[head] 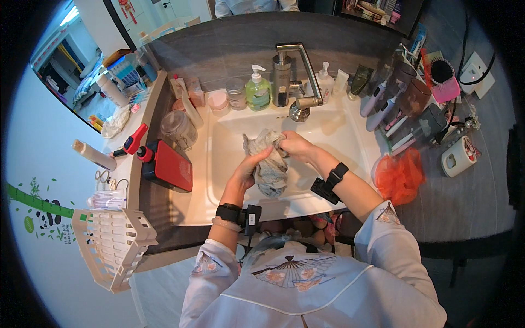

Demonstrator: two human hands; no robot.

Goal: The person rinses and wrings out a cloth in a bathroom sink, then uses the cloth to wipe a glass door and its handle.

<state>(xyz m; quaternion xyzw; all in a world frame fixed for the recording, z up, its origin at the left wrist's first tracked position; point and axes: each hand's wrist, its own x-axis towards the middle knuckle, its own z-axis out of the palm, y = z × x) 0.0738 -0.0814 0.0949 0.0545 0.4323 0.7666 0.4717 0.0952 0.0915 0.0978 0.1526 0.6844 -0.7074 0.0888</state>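
A bunched grey cloth (268,168) is held over the white sink basin (328,180). My left hand (247,167) grips its left side, with the thumb lying across the top. At the cloth's upper right, my right hand (298,145) is closed on a pinched part of it. The cloth's lower end hangs loosely below the left thumb. Just above and to the right of my hands is the metal faucet (309,74), its round head pointing down over the basin. No stream of water can be made out.
A green pump bottle (258,92), jars and tubes line the sink's back rim. A red and black bottle (170,166) stands left. On the right are an orange mesh bath sponge (402,176), tumblers with toothbrushes (381,110) and a pink comb (446,89). A plastic basket (115,246) hangs lower left.
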